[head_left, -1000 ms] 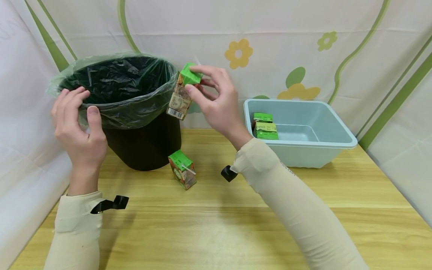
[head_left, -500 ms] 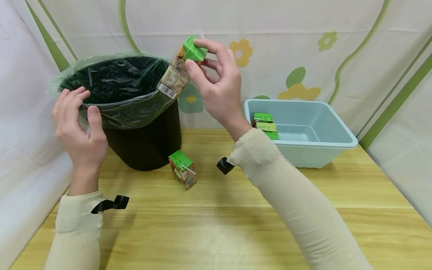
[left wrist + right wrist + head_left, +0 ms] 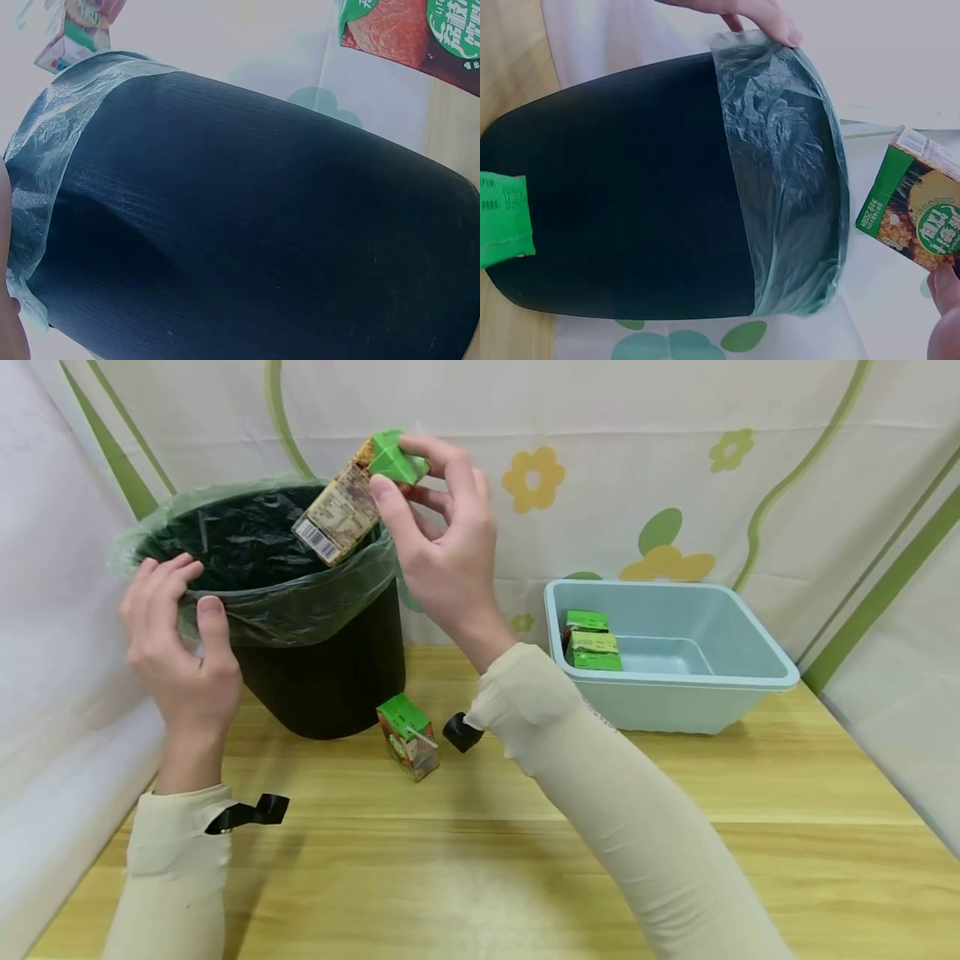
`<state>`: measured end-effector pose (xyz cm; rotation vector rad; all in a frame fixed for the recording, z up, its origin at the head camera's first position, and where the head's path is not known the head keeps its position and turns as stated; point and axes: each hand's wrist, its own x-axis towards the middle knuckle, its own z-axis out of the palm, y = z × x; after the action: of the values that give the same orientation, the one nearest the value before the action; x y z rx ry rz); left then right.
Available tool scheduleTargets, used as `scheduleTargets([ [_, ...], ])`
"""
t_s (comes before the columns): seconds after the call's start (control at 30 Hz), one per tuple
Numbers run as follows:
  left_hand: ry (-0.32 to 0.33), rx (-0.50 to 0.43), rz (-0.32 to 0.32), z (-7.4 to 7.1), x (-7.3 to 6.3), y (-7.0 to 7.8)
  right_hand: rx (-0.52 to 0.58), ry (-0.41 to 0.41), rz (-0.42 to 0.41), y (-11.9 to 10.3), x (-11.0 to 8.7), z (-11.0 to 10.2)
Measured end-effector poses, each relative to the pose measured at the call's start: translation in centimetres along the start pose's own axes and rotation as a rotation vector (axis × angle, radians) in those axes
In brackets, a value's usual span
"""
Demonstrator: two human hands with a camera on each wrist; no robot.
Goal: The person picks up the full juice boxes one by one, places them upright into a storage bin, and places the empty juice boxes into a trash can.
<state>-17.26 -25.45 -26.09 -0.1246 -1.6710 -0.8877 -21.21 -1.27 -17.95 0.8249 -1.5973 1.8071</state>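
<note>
My right hand point(image 3: 453, 547) pinches a juice box point(image 3: 339, 514) near its green top between thumb and fingers. The box is tilted, its barcode end low, over the right side of the black trash bin point(image 3: 326, 681). A thin green bag point(image 3: 300, 606) lines the bin and folds over its rim. At the bin's left front my left hand point(image 3: 176, 652) holds the lined rim, thumb on the outside and fingertips over the edge. Another juice box point(image 3: 407, 739) with a straw stands on the table close to the bin. In the right wrist view the held juice box point(image 3: 919, 206) shows its printed front.
A light blue plastic basin point(image 3: 675, 708) stands at the right, with several green-topped juice boxes point(image 3: 592, 643) against its left wall. Behind the wooden table point(image 3: 480, 868) hangs a white curtain point(image 3: 600, 468) with flower prints.
My right hand has lifted the juice box and carried it left over the bin's edge, tilting it further. The left hand stays at the rim.
</note>
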Motion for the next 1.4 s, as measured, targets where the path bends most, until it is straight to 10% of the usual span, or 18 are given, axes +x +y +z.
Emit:
scheduleTargets([
  [1.4,0.000,0.007,0.008,0.6,-0.1,-0.1,-0.738,-0.399,0.234,1.5,-0.4,2.7],
])
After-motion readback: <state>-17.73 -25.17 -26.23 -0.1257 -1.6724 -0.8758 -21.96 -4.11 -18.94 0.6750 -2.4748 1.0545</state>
